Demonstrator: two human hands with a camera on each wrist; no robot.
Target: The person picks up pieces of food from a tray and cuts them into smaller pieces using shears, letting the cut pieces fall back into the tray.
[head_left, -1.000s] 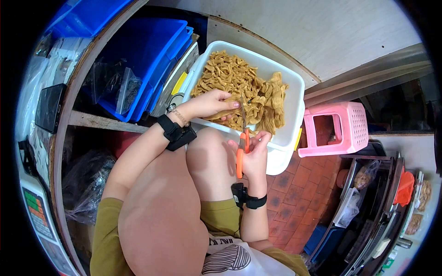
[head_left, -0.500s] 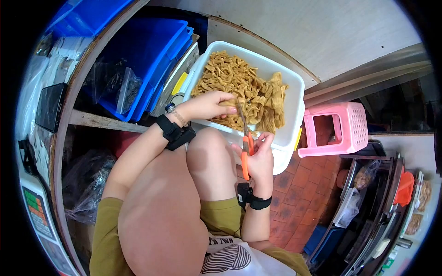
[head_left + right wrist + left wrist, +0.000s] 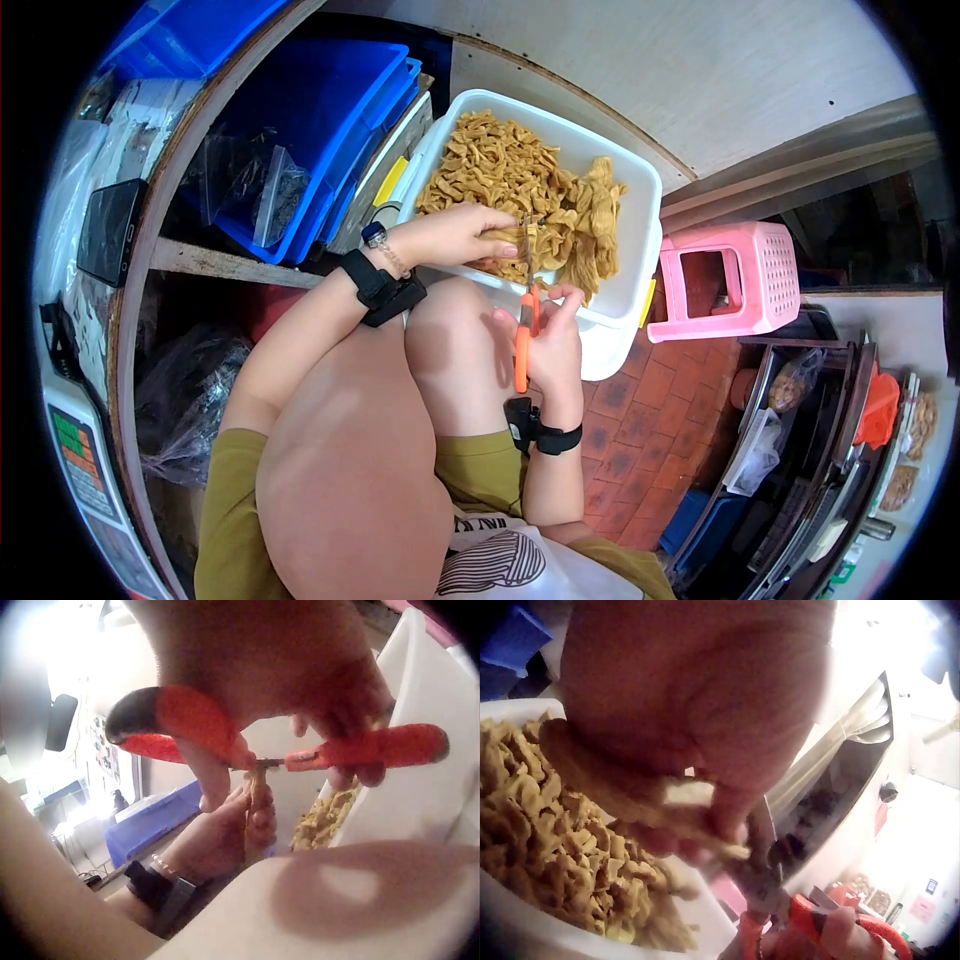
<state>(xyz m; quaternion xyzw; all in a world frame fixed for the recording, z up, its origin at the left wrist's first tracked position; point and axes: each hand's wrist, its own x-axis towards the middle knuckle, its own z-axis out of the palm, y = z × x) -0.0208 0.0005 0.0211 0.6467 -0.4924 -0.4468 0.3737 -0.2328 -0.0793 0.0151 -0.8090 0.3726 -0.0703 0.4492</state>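
My right hand (image 3: 558, 345) grips a pair of scissors (image 3: 522, 345) with orange and black handles. The handles stand spread in the right wrist view. In my left hand (image 3: 455, 236) is a long, wrinkled tan strip (image 3: 257, 799), held between thumb and fingers. Its end sticks out past the fingertips, right at the scissor blades. Both hands work over the near side of a white plastic tub (image 3: 647, 195). Small tan pieces (image 3: 480, 150) are heaped in its left part, and longer tan strips (image 3: 602, 215) lie bunched on the right.
To the right of the tub, a pink plastic stool (image 3: 770, 280) lies on its side on the red tiled floor (image 3: 640, 420). Blue bins (image 3: 340, 130) sit on the shelf at left. My bare knees are close below the tub.
The scissors swung slightly right and then back left, the handles opening wider. My left hand shifted slightly, still holding the strip. The tub and its heap look the same.
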